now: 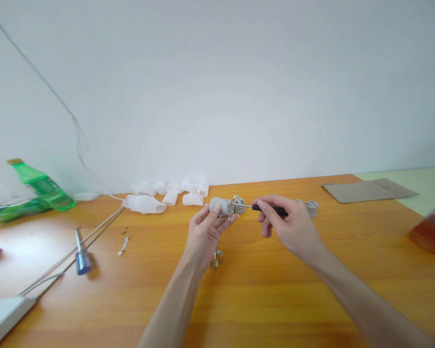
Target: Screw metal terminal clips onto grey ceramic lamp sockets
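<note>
My left hand (205, 237) grips a grey cylindrical part (220, 206) with metal clips at its right end, held above the table. Another grey round piece (239, 208) sits against those clips; whether the two are joined I cannot tell. Closed round the black handle of a thin screwdriver (271, 209) is my right hand (290, 220). The shaft points left and its tip reaches the metal clips. On the table below my left wrist lies a small bunch of metal clips (216, 260). Behind my right hand stands a further grey round part (311, 208), partly hidden.
White foam net sleeves (145, 203) lie along the wall. To the left are a blue-handled screwdriver (82, 258), a small metal strip (123, 245), green bottles (45, 188), cables and a white power strip (7, 316). Brown cardboard (369, 190) and a container of reddish liquid (431, 234) are on the right.
</note>
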Action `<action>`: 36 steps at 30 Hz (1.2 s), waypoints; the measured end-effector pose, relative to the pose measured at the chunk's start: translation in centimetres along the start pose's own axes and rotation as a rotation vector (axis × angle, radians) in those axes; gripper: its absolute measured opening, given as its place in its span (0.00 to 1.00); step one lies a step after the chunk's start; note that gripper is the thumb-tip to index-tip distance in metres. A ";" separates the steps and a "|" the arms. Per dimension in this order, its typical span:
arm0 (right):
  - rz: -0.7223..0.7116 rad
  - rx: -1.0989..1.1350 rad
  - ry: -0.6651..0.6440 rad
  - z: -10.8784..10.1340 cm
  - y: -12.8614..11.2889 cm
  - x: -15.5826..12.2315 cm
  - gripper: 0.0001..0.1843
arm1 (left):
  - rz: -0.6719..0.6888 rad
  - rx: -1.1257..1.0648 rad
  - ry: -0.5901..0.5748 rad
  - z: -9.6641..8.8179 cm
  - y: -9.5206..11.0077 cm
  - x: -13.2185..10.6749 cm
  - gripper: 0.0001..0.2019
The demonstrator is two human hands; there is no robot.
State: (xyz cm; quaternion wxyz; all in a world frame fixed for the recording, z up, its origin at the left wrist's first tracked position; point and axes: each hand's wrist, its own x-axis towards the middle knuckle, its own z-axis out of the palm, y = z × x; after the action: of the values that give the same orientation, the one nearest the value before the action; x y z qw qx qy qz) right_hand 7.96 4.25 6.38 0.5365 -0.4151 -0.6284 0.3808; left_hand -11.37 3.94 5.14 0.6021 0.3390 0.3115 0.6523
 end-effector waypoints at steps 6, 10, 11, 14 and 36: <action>-0.216 -0.304 -0.079 -0.8 -1.8 -0.3 0.13 | -0.149 -0.071 0.015 -0.3 0.7 0.0 0.05; -0.476 -0.648 -0.171 -1.2 -3.1 -0.7 0.12 | -0.234 -0.151 0.048 -0.3 0.3 0.0 0.05; -0.495 -0.708 -0.195 -1.2 -3.3 -0.8 0.13 | -0.247 -0.163 0.052 -0.3 0.2 0.0 0.05; -0.499 -0.793 -0.225 -1.1 -3.8 -1.1 0.13 | -0.256 -0.180 0.037 -0.3 0.0 0.0 0.04; 0.023 -0.360 -0.253 -1.0 -2.5 0.2 0.20 | -0.031 0.097 -0.068 0.3 -0.4 -0.3 0.14</action>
State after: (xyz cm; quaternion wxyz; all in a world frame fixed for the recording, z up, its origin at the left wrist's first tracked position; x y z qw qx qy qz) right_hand 8.63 3.52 8.90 0.3664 -0.4602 -0.7437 0.3176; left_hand -10.88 3.71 5.00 0.6052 0.3847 0.3273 0.6154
